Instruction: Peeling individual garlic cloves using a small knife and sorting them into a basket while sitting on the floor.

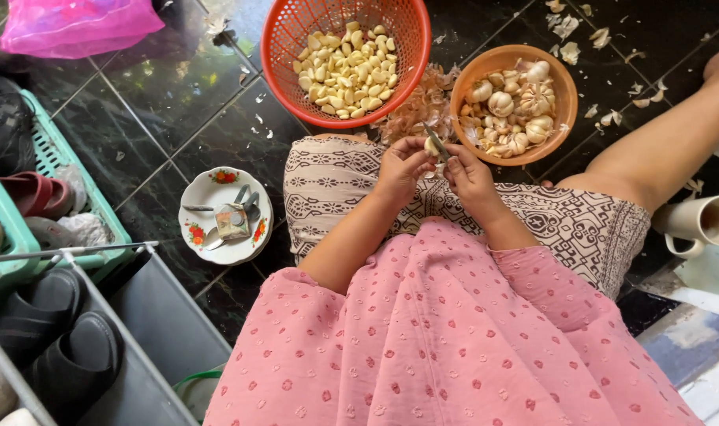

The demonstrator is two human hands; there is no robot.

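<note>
The left hand (pixel 403 166) has a closed grip on a small garlic clove (pixel 432 146), pinched in its fingertips. The right hand (pixel 468 175) has a closed grip on a little knife (pixel 437 143), and the blade touches the clove. Both hands meet over the lap, just above the patterned cloth (pixel 328 185).

To do this well, I think the clove should be held tight and turned slowly, with the blade only lifting the thin skin. The thumb should stay behind the sharp edge, not in front of it.

Just past the grip lies a pile of dry skins (pixel 418 106) on the floor. Beyond the right hand, very near, is an orange bowl (pixel 466 87) with whole garlic heads (pixel 525 102). Beyond the left hand, a bit farther, is a red basket (pixel 284 47) full of peeled cloves (pixel 345 67).

Off to the left of the grip, well apart, a white plate (pixel 209 193) with flowers sits on the dark tiled floor (pixel 162 102). Off to the right, a white mug (pixel 702 222) lies on its side.
</note>
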